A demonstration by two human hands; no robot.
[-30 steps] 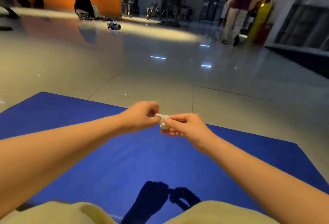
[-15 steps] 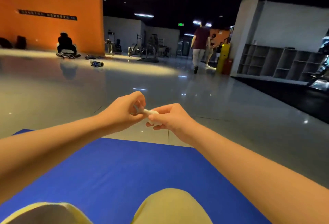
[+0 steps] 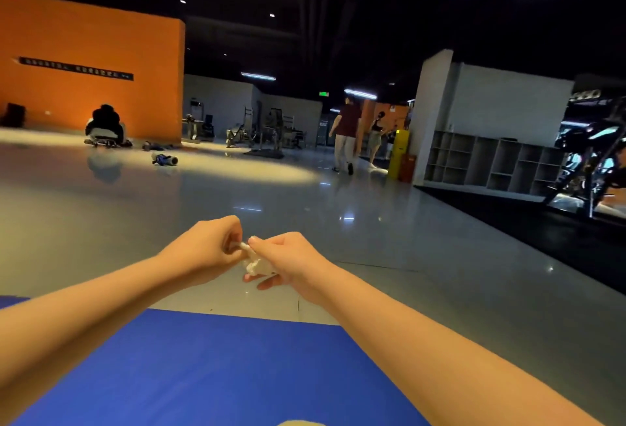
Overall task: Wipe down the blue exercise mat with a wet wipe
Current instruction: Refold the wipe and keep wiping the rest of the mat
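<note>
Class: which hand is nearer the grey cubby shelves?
Right. The grey cubby shelves stand far off to the right; the right hand is on that side, the left hand just beyond it.

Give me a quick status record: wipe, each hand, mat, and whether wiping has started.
wipe: small, white, bunched into a wad
left hand: pinches one end of the wipe
right hand: grips the rest of the wad
mat: blue, flat on the glossy floor
contact: wipe held in the air, off the mat
wiping: not yet begun
</note>
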